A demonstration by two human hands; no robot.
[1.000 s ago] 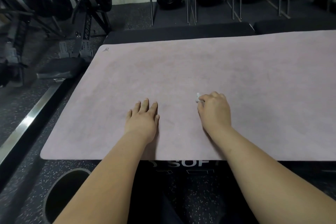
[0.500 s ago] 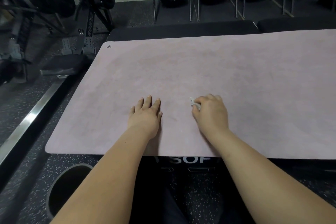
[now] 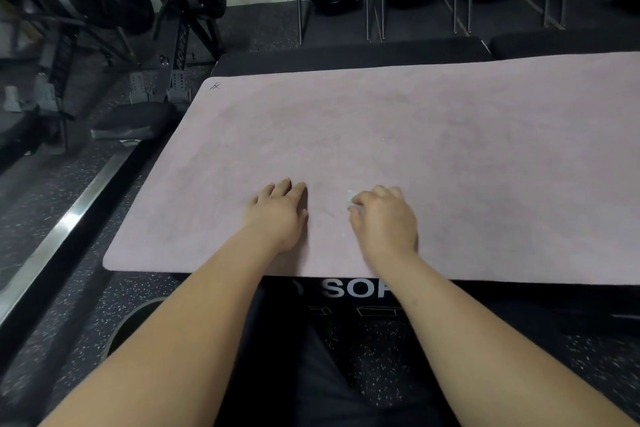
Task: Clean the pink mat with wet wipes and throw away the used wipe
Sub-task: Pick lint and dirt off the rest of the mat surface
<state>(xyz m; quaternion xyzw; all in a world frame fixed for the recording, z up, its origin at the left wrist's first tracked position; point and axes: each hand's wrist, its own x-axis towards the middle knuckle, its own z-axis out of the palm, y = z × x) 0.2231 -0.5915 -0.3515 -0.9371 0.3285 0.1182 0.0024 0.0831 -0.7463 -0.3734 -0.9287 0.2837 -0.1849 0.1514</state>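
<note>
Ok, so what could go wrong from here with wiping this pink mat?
The wet wipe is bunched small under the right hand, so much of the pink mat could get missed. Only the left hand pins the mat, so hard strokes might shift it on the black box.

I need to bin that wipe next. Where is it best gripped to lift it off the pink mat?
Grip the wipe where it sits bunched under the right hand, coming from straight above. Only a white edge shows past the fingertips, and it lies thin and probably limp on the pink mat, so gathering it into curled fingers likely beats pinching an edge.
</note>
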